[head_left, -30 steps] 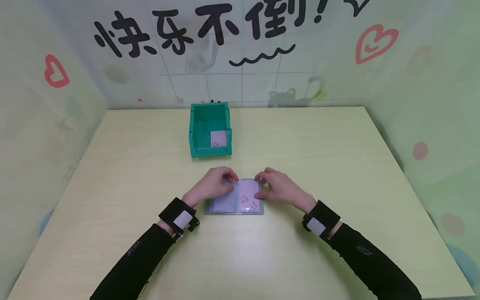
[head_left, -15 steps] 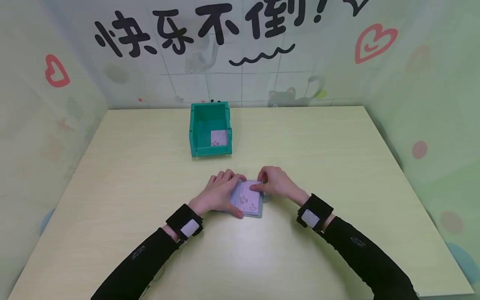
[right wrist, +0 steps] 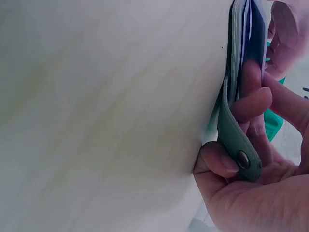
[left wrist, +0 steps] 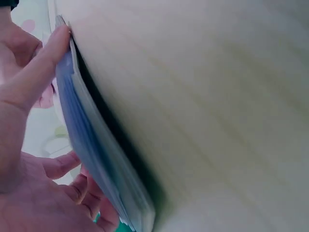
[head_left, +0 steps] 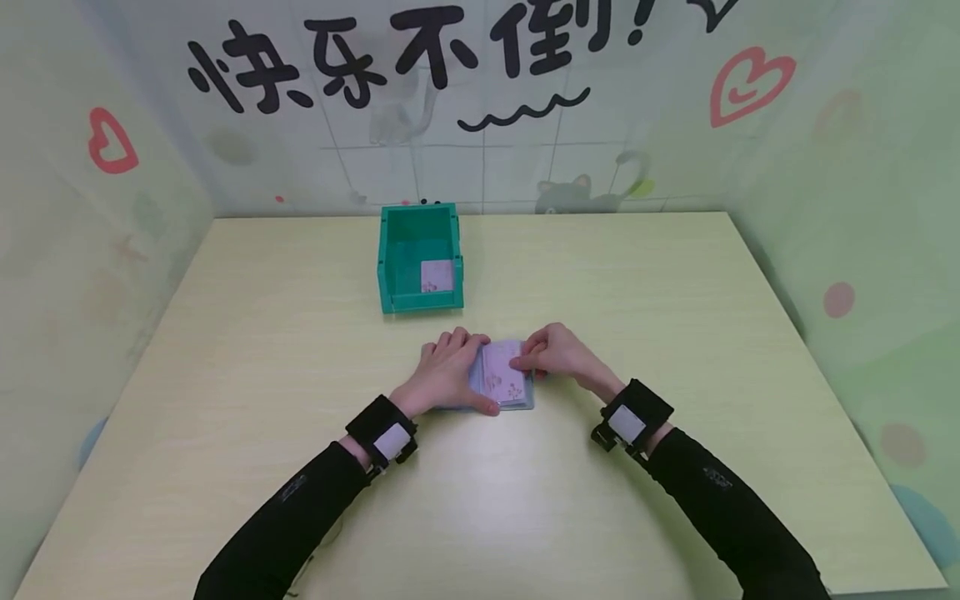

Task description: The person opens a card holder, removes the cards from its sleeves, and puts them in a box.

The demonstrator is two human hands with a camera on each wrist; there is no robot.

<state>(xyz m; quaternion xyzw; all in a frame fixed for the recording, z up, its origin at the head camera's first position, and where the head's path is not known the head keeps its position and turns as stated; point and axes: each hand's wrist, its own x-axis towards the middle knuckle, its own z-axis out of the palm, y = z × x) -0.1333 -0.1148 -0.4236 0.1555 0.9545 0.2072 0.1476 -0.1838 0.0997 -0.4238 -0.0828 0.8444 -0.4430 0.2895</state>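
Both hands are on the card holder (head_left: pixel 504 379), which lies on the table (head_left: pixel 675 333) just in front of the green bin (head_left: pixel 419 258). The left hand (head_left: pixel 447 373) lies along the holder's left side, fingers fairly straight over the sleeves and the thumb stretched along its near edge. In the left wrist view the fingertip (left wrist: pixel 58 41) presses the corner of the stacked sleeves (left wrist: pixel 96 154) against the tabletop. The right hand (head_left: pixel 553 354) grips the holder's right edge, fingers curled round it; the right wrist view shows its fingers (right wrist: pixel 251 104) hooked about the green snap strap (right wrist: pixel 235 145) with the metal stud (right wrist: pixel 243 158) facing out. A pink floral card (head_left: pixel 502 375) lies on top of the holder. Another pink card (head_left: pixel 437 276) leans in the bin's near right corner. On the back wall, big black characters read 快乐不倒! (head_left: pixel 405 54), with red hearts (head_left: pixel 750 83) on either side.
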